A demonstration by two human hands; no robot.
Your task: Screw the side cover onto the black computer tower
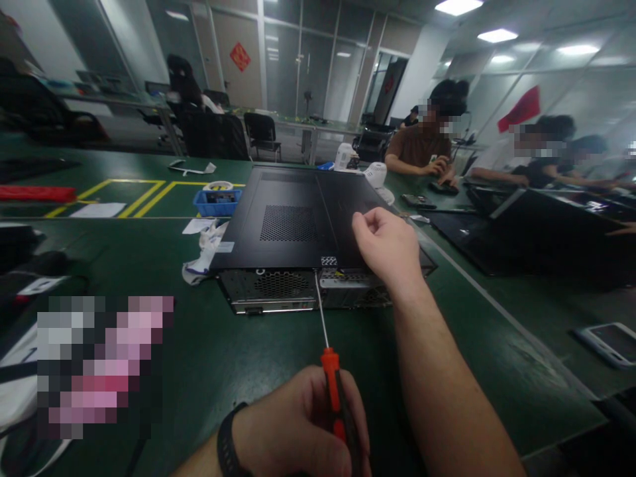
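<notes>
A black computer case lies flat on the green table, its rear panel facing me. My left hand, with a dark band on the wrist, is closed around the handle of a red and black screwdriver. The shaft points away from me, and its tip meets the top rear edge of the case near the middle. My right hand rests over the right part of the case top, fingers curled in; whether they hold anything is hidden.
A blue bin and crumpled white material lie left of the case. White devices stand behind it. Dark panels and a phone-like device lie at right. People sit beyond, one in a brown shirt.
</notes>
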